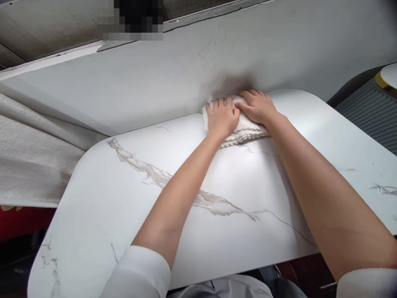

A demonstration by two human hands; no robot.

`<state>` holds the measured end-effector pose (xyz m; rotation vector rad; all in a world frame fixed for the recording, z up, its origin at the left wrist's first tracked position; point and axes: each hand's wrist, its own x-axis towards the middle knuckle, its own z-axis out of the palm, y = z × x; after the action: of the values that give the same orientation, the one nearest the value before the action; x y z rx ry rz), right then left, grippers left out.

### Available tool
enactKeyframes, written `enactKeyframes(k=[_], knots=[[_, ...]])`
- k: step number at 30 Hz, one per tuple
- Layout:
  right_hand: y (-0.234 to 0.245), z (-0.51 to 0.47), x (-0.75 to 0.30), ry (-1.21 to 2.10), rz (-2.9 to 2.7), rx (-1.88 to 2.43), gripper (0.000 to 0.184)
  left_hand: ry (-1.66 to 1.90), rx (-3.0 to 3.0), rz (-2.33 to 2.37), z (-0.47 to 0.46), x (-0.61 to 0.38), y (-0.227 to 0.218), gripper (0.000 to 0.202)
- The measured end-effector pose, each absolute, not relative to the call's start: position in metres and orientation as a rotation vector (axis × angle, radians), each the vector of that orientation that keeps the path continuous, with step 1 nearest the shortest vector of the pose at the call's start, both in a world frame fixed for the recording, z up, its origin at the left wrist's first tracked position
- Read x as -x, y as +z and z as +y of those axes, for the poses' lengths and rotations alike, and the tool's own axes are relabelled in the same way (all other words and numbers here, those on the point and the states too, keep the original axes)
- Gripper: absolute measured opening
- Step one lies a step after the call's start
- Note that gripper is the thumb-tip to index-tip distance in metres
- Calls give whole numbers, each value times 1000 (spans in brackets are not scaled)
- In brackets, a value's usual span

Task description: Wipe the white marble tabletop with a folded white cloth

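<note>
A folded white cloth [245, 124] with wavy edges lies on a white marble-patterned table [155, 236], close to the far edge. My left hand [222, 118] presses down on the cloth's left part, its fingers bent toward the far side. On the right part rests my right hand [259, 107], thumb pointing left and fingers reaching over the cloth's back edge. The two hands nearly touch, and the layers of the cloth show below them.
A light grey wall panel [149, 82] with scuffs stands right behind the table. Pale curtain fabric [34, 153] hangs at the left. To the right is a grey ribbed object [369, 114] with a yellow-and-white top. The table's corners are rounded.
</note>
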<state>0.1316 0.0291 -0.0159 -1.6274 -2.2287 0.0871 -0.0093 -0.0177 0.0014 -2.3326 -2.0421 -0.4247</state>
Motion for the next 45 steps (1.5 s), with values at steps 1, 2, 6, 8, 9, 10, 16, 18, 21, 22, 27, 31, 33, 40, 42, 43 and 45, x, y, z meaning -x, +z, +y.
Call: enactKeyframes(k=[1, 2, 6, 8, 9, 10, 16, 18, 21, 22, 27, 31, 33, 40, 42, 43, 45], knots=[[-16, 27, -137, 84, -2222, 1640, 53, -434, 2347, -2032, -19, 4, 1, 46], [-15, 25, -141, 80, -2217, 1648, 53, -441, 2359, -2026, -20, 0, 1, 46], [-16, 11, -151, 44, -2190, 1642, 53, -454, 2379, -2009, -27, -10, -1, 49], [-16, 3, -152, 21, -2182, 1626, 53, -455, 2376, -2005, -33, -12, -1, 50], [-16, -2, -152, 15, -2182, 1617, 53, -452, 2378, -2004, -37, -13, -1, 50], [-16, -7, -153, 14, -2186, 1609, 52, -449, 2381, -2004, -41, -14, -1, 51], [-14, -43, -158, -10, -2231, 1580, 52, -476, 2361, -2017, -81, -21, -1, 52], [-14, -58, -161, -28, -2248, 1566, 52, -503, 2341, -2026, -98, -24, -1, 51], [-14, -82, -166, -61, -2274, 1547, 51, -526, 2343, -2010, -122, -27, -1, 51], [-14, -90, -168, -74, -2284, 1544, 51, -525, 2349, -2004, -130, -28, -1, 51], [-12, -135, -176, -148, -2293, 1605, 53, -512, 2413, -1949, -167, -35, 0, 51], [-10, -174, -185, -148, -2292, 1652, 55, -504, 2493, -1890, -200, -39, 1, 52], [-9, -192, -190, -138, -2299, 1661, 56, -469, 2530, -1873, -216, -41, 3, 54], [-7, -232, -206, -81, -2305, 1655, 58, -418, 2568, -1825, -256, -52, 2, 55], [-6, -239, -212, -58, -2307, 1656, 58, -439, 2585, -1783, -262, -56, 1, 55], [-6, -242, -216, -50, -2304, 1660, 58, -451, 2592, -1763, -265, -58, 1, 55], [-5, -246, -223, -39, -2302, 1679, 58, -474, 2603, -1728, -267, -64, 0, 56]])
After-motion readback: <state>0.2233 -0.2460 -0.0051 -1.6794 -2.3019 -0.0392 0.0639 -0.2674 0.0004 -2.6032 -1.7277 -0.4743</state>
